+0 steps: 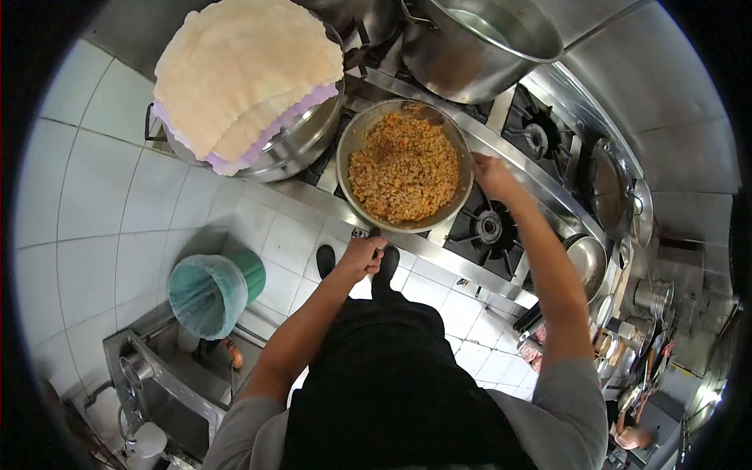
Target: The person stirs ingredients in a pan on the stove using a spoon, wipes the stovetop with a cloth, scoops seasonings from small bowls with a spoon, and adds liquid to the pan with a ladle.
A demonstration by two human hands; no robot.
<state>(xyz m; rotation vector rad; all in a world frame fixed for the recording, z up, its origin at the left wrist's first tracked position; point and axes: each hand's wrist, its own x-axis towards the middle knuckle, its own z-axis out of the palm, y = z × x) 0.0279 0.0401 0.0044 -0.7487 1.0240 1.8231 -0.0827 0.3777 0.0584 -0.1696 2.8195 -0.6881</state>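
Note:
A round metal frying pan [352,205] is above the front of the stove, full of a crumbly orange-brown mixture that looks like ground meat with small bits of carrot [407,168]. My left hand [363,258] is wrapped round its dark handle, which points towards my body. At the pan's right edge, my right hand [493,177] is closed on the rim or a side grip; its fingers partly hide which. Whether the pan rests on the grate or is lifted a little, I cannot tell.
Left of the pan stands a large pot [301,145] topped with flat pale sheets [243,74] and lilac ones. A tall pot [470,66] stands behind. An unlit burner [488,227] lies to the right. A lined green bin [207,298] and a sink [168,392] are lower left.

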